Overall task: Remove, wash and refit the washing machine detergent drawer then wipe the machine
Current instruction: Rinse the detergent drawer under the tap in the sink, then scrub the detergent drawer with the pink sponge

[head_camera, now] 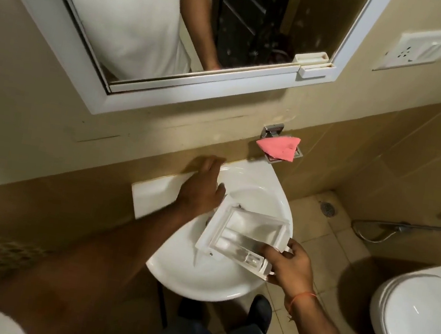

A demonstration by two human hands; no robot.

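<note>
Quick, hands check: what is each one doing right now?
Left hand: open, reaching over the back rim of the sink, holding nothing visible.
Right hand: holds the detergent drawer by its near end, over the basin.

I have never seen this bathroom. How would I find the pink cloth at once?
Start at the white sink under the mirror. On the tan wall just above the sink's right back corner is a small metal holder, and the pink cloth lies draped on it. It is the only pink thing among white and tan.
</note>
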